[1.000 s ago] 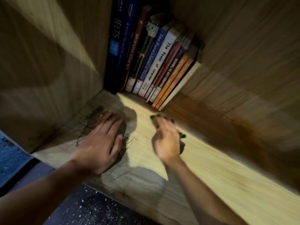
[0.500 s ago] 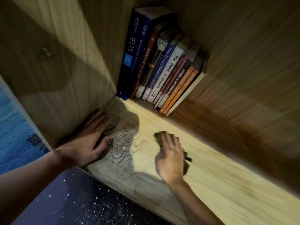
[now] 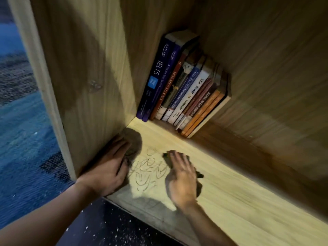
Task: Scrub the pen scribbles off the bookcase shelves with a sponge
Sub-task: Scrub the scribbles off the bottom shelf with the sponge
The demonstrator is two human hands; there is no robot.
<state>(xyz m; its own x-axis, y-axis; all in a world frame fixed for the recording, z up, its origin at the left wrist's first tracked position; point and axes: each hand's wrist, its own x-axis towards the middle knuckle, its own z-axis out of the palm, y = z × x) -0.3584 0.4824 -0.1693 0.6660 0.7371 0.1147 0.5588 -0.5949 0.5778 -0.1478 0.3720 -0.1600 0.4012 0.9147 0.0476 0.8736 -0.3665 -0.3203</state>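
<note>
Two hands lie low in the frame, the left hand and the right hand. One dark sponge shows at centre. One patch of pen scribbles sits between the hands. About eleven books stand at upper centre; the thin ones blur together.

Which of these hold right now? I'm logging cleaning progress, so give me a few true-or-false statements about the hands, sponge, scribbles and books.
1. The right hand presses a dark sponge on the shelf. True.
2. The scribbles are all gone. False: loops of pen still show between the hands.
3. The left hand holds the sponge. False: it rests flat on the shelf by the side wall.
4. The books stand in the back corner. True.
5. The sponge covers the scribbles. False: it sits just right of them.
</note>
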